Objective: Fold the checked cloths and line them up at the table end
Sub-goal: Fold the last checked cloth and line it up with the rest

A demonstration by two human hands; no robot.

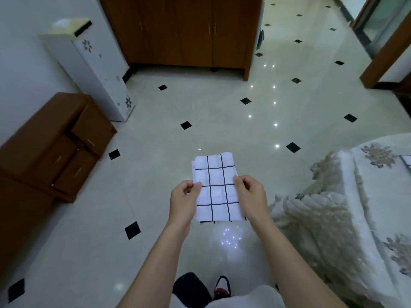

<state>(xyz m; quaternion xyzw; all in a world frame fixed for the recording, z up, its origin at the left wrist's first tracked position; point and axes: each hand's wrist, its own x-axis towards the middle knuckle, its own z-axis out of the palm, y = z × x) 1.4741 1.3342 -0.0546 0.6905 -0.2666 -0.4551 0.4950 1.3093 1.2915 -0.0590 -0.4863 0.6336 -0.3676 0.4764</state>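
I saw folded cloth [216, 190] held mid-air over floor [155, 134], off table [378, 196]. Left hand [184, 201] and right hand [250, 194] each pinched one side edge. My read: hold layers square, lay flush beside second cloth [407, 162] on table, edges aligned.

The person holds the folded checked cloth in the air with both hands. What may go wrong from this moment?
1. The left hand and right hand pinch the folded checked cloth only at its side edges, above the tiled floor; its layers, already fanned at the far end, may slip open or drop.
2. The table is off to the right, and another checked cloth there is barely in view; the new one may land out of line.
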